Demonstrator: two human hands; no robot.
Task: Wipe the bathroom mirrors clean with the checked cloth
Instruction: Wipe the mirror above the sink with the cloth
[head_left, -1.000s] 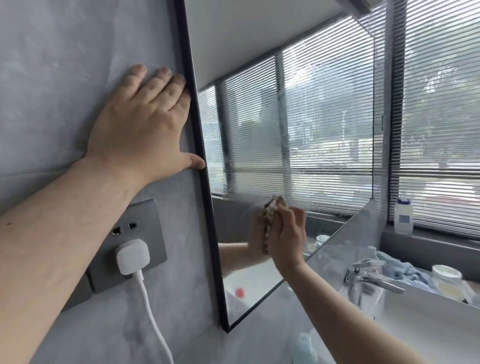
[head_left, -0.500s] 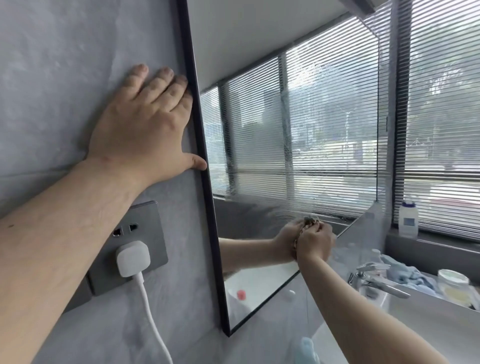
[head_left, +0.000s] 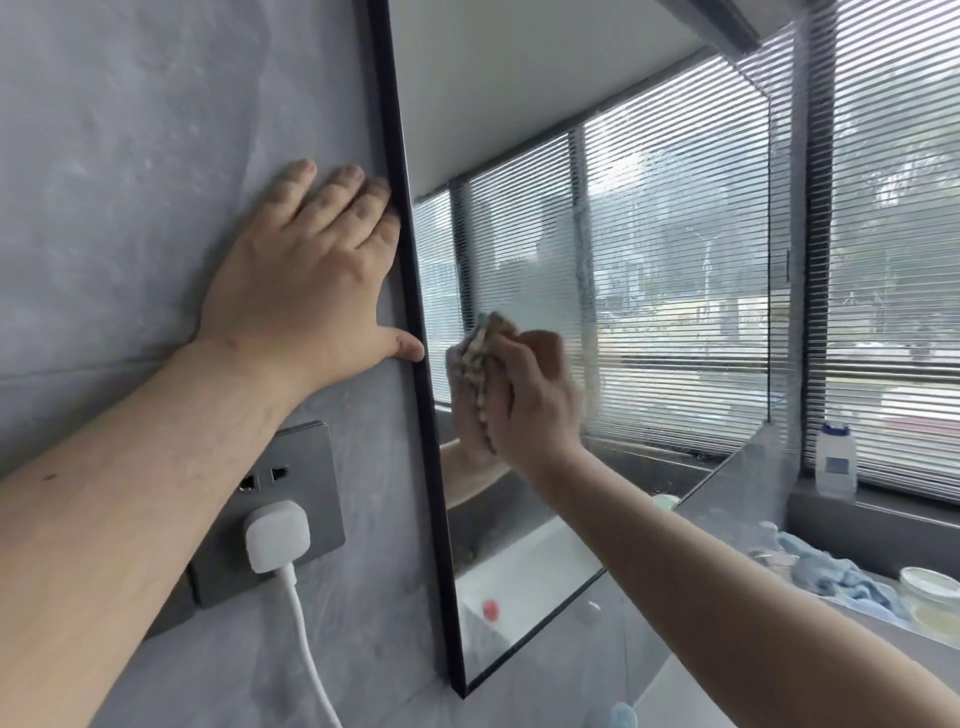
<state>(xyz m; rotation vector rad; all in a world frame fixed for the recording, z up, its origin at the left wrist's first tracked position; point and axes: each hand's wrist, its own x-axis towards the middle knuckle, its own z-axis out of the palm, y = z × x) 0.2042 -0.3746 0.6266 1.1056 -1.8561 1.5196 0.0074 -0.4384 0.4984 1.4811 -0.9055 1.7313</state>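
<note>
Grey wall (head_left: 130, 156) is bearing the flat, spread left hand (head_left: 306, 280) beside the black frame — the right hand (head_left: 530, 395) is gripping the bunched checked cloth (head_left: 480, 364) against the mirror (head_left: 649, 260) near that edge.

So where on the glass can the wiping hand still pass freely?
Free: the mirror glass above and right of the right hand and its cloth, up to the far edge. Crowded: the frame side, where the left hand lies on the wall, thumb on the frame.
</note>
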